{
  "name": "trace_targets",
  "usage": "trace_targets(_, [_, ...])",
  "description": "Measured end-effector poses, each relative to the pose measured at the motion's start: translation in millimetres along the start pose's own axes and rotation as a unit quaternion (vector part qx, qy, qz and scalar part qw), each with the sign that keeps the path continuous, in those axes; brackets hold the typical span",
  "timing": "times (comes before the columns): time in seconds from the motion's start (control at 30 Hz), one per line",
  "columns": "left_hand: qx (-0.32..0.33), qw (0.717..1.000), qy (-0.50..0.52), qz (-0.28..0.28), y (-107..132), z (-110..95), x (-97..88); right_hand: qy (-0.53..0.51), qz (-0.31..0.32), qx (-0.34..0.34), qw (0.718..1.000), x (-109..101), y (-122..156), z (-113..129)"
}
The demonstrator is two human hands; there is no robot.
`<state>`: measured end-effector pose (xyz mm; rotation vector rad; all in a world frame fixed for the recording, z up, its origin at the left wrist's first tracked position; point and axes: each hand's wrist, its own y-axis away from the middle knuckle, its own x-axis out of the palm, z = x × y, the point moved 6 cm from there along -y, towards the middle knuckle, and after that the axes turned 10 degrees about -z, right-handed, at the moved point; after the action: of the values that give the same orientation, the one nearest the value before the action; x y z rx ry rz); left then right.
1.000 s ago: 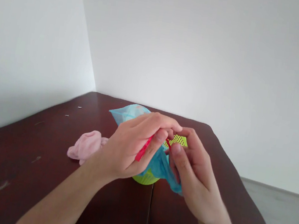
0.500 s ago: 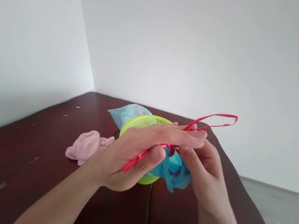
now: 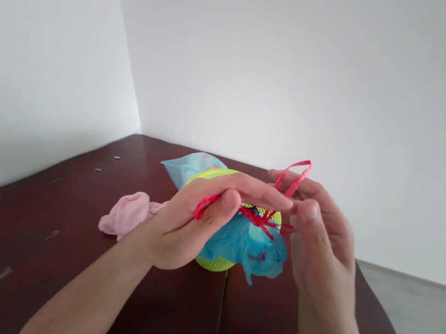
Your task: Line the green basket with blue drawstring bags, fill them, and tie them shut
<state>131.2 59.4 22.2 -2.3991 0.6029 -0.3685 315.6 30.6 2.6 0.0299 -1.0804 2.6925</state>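
My left hand (image 3: 198,224) is closed, with one end of a red ribbon (image 3: 268,226) between thumb and fingers. Its outstretched forefinger reaches to the fingertips of my right hand (image 3: 326,242), which is closed around part of the ribbon; exactly how it grips is partly hidden. A small red loop rises above the meeting fingertips. Below them, the ribbon is tangled at the gathered neck of a sheer blue bag (image 3: 247,245), which has something dark inside. This bag rests at the near side of a yellow-green perforated basket (image 3: 213,265), largely covered by my left hand.
Behind the basket lies another sheer blue bag (image 3: 196,164) with faint coloured contents. A crumpled pink cloth (image 3: 127,214) is left of my left hand. The dark red-brown table (image 3: 52,231) has pale scuffs and a centre seam. White walls (image 3: 261,73) stand behind and left.
My right hand has moved right and opened up from under the left fingers. The red loop has shrunk and now stands more upright. More of the ribbon tangle and blue bag shows.
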Motion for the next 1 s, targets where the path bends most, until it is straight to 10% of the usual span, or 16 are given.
trace_targets(0.47, [-0.058, 0.993, 0.037, -0.098, -4.1, 4.3, -8.1, 0.045, 0.100, 0.059, 0.992, 16.6, 0.1, 0.0])
trace_targets(1.0, [-0.031, 0.989, -0.130, -0.066, -10.2, 18.4, -23.5, -0.011, -0.022, 0.045, 0.999, 5.5, -6.9, -5.8])
